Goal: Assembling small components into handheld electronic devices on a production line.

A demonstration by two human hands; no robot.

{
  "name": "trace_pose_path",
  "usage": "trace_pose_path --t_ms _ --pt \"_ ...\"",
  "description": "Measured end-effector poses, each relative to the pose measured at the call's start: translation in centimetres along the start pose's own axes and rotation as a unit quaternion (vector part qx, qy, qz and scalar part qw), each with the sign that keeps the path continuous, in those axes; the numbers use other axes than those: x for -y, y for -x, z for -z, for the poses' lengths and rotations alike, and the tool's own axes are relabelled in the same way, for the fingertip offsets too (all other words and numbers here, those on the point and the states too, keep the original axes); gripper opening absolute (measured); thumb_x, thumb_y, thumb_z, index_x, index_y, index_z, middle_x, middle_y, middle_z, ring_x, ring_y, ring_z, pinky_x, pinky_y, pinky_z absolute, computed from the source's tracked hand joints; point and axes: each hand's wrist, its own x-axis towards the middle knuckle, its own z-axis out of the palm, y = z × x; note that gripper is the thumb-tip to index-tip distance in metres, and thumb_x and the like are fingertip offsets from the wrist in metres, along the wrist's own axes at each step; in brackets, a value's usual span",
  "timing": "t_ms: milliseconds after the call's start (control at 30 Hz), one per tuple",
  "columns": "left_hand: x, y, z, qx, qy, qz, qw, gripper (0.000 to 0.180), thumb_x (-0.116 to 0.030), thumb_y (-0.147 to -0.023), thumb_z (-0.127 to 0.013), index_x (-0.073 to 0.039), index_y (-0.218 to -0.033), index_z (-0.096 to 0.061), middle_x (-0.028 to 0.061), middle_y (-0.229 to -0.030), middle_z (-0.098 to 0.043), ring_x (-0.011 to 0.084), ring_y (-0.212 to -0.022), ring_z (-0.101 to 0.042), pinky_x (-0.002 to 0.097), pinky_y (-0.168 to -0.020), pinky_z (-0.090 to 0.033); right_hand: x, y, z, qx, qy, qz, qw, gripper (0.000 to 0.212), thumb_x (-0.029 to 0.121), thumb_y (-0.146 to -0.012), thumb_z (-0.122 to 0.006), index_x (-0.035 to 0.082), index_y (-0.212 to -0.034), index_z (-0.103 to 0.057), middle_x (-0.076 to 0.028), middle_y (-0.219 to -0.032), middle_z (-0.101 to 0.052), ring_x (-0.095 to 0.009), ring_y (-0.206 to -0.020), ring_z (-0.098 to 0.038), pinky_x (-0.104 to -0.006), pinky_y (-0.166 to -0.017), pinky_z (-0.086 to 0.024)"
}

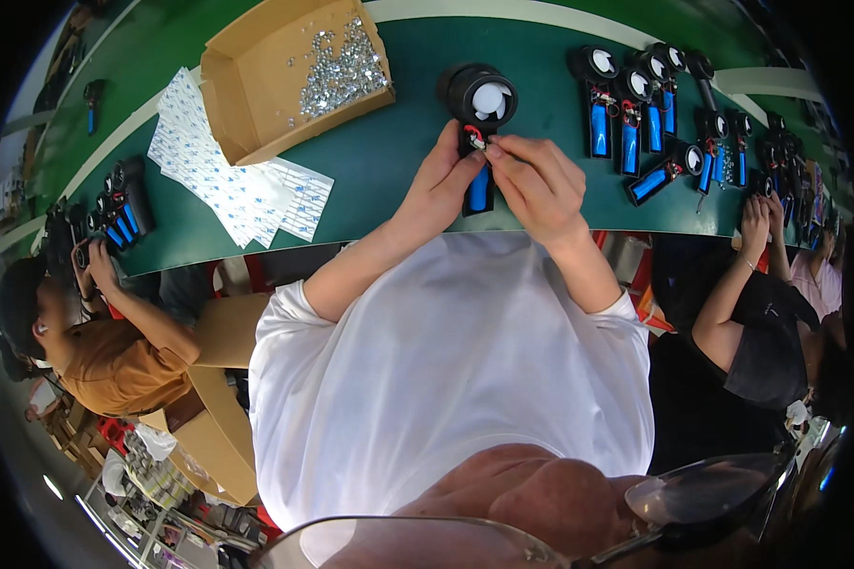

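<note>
Nearest, in the lower middle of the frame, is the white shirt (455, 351) of the person. Above it, the left hand (436, 186) holds the black handheld device (482, 121) from its side, thumb and fingers closed on it. The right hand (543, 190) has thumb and forefinger pressed together, and they seem to pinch the small pale part (478, 143) beside the red wires (472, 131). To do this well, I think, the left hand should keep the body steady and the right one should work lightly, so that no wire is pulled or trapped. The device is in the upper middle of the frame, over the green table (380, 185). Its long axis runs almost vertically: the round head points to the top edge, the blue cell (479, 194) to the bottom. Farther, at upper right, similar devices (629, 137) lie.
</note>
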Motion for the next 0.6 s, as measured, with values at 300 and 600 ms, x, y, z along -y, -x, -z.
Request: trace_pose_path --t_ms 300,600 --pt "1.5 0.2 0.4 0.024 -0.038 -0.048 0.998 0.027 -0.005 -0.099 -0.041 -0.002 -0.126 -0.043 0.0068 -0.115 -0.055 0.0120 -0.104 -0.051 0.0270 -0.092 -0.042 0.3 -0.4 0.3 -0.002 0.043 0.067 0.997 0.020 -0.004 -0.068 -0.077 -0.001 -0.086 -0.070 -0.013 -0.091 -0.067 -0.024 -0.070 -0.067 -0.0288 -0.057 -0.054" --pt "2.0 0.7 -0.5 0.047 0.072 -0.094 0.992 0.035 0.001 -0.095 -0.038 -0.003 -0.131 -0.035 0.0082 -0.115 -0.053 0.0156 -0.106 -0.052 0.0308 -0.098 -0.041 0.7 0.5 0.5 -0.033 0.098 0.122 0.987 0.025 0.002 -0.064 -0.080 0.004 -0.088 -0.074 -0.008 -0.094 -0.068 -0.018 -0.067 -0.061 -0.0247 -0.052 -0.047"
